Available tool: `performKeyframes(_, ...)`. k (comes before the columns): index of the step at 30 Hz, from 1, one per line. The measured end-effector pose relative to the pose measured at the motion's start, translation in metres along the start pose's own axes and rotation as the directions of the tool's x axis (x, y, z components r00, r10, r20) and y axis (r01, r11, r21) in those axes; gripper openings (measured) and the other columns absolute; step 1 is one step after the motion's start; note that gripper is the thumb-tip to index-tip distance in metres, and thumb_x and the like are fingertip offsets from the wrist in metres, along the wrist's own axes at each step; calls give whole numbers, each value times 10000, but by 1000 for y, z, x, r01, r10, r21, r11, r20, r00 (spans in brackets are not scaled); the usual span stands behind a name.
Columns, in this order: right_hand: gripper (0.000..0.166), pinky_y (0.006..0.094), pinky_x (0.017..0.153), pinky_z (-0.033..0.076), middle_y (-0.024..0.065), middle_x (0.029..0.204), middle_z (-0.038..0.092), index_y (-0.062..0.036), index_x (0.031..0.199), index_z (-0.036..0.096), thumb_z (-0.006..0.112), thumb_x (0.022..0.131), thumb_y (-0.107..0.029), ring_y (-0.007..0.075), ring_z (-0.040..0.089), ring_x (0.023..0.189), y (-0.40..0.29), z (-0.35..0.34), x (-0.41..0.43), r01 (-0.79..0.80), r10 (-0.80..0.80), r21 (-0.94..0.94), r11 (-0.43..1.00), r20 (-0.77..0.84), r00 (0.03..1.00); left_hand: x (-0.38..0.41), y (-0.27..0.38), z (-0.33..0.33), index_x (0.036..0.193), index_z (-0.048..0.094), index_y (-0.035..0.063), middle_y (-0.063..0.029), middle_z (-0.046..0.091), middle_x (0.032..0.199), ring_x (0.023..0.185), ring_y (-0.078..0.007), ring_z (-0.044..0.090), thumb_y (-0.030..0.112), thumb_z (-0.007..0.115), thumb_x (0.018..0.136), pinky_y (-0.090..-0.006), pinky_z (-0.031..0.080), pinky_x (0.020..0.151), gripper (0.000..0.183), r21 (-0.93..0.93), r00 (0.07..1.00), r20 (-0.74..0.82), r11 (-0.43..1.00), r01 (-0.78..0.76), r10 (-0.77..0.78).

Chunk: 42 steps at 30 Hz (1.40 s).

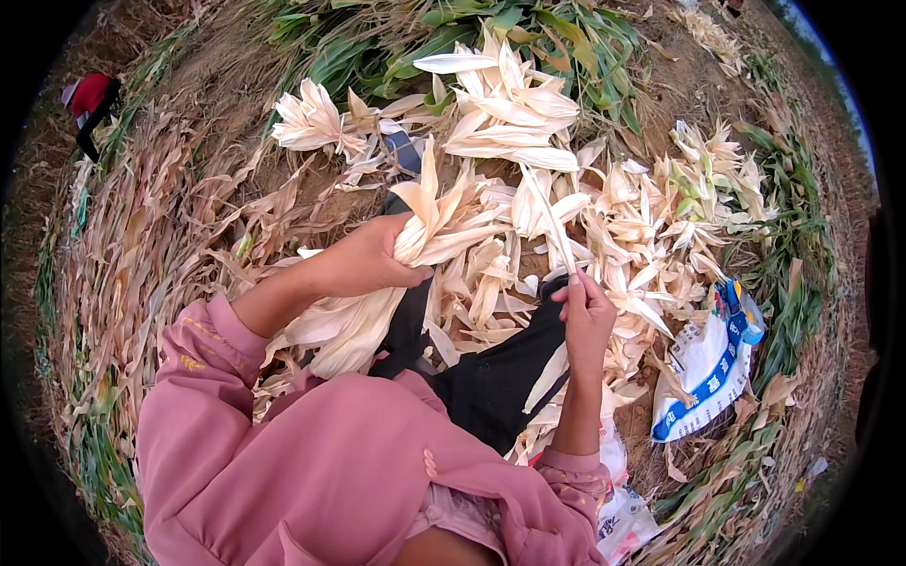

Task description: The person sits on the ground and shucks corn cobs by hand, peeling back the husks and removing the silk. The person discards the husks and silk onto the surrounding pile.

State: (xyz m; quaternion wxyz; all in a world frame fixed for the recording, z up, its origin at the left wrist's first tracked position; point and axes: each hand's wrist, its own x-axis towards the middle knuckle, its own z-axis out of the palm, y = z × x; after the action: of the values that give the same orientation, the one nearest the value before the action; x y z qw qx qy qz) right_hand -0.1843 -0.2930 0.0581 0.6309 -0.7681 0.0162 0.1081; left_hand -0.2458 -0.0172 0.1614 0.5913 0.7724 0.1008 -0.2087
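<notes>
My left hand (364,258) is closed around a bundle of pale dry corn husks (442,223), whose leaves fan out on both sides of the fist. Between the thumb and fingers of my right hand (586,308) is one end of a long, narrow husk strip (551,216), which rises up and to the left. Loose husks (488,283) lie between and beyond my legs (488,382), which are in black trousers. A single pale husk (546,378) rests against the leg beside my right wrist.
Husk piles (513,117) lie ahead, near green corn leaves (368,60). More husks (637,219) spread to the right, by a white and blue printed bag (708,375). Another plastic bag (623,509) sits by my right sleeve. A person in red (94,99) bends over at the far left.
</notes>
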Motion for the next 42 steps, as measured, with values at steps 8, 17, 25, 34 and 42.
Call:
performKeyframes(8,177,203,493,381,21,646,575,23,866,606,471,893,-89,39,481,549,-2,105,-81,-68,-1,203,977,323,947,-17,-37,39,1241,391,-40,-119,596,989,832,-141,562,105,663,662,-265,469,756,656,-152,987,81,980,-128,142)
performKeyframes(17,231,228,546,400,42,670,572,45,827,586,452,881,-136,63,500,603,-7,68,-103,-43,-62,217,975,455,888,-28,-52,55,1136,433,-22,-197,624,906,831,-245,619,186,706,607,-314,471,761,630,-10,966,95,971,-240,240)
performKeyframes(25,333,195,463,234,-39,617,424,0,939,548,491,888,-324,30,324,509,3,81,-116,20,-152,320,947,392,907,-31,-55,62,1267,346,-31,-191,640,929,860,-245,645,215,742,631,-309,481,751,789,179,976,87,960,-215,202)
performKeyframes(34,349,262,807,440,75,1006,588,46,1072,545,656,817,-164,124,547,919,-3,98,-114,-60,-1,274,960,218,976,-24,-68,74,1231,315,-17,-276,590,909,865,-420,583,235,712,621,-437,459,745,770,209,943,102,920,-333,318)
performKeyframes(42,357,263,828,431,83,1072,558,44,1134,501,613,842,-127,129,526,961,-6,105,-119,26,-65,408,913,82,994,-30,-68,45,1336,231,-27,-278,588,969,924,-429,555,349,723,572,-446,389,853,983,462,916,288,797,-389,281)
